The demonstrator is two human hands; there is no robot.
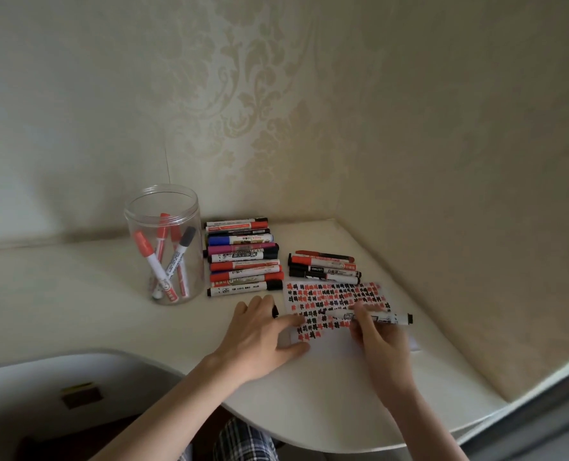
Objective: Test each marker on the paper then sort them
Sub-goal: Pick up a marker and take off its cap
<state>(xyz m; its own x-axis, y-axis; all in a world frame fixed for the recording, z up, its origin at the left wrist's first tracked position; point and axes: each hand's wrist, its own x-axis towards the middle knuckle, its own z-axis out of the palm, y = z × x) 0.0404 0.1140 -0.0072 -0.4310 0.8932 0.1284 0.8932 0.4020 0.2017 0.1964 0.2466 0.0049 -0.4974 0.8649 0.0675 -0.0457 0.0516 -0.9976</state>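
Observation:
A white paper (336, 344) lies on the table, its upper part filled with rows of red and black marks. My right hand (376, 334) grips a white marker (383, 317) with a black end, its barrel lying across the paper and its tip pointing left. My left hand (263, 331) presses the paper's left edge with its fingers, and a black cap (275, 311) shows from under that hand. A row of several markers (243, 257) lies behind the left hand. A smaller group of markers (324, 267) lies just behind the paper.
A clear plastic jar (166, 244) at the left holds several red and black markers standing tilted. The white table (76, 294) sits in a wall corner, with its curved front edge near me. A pale chair back (60, 394) is at lower left.

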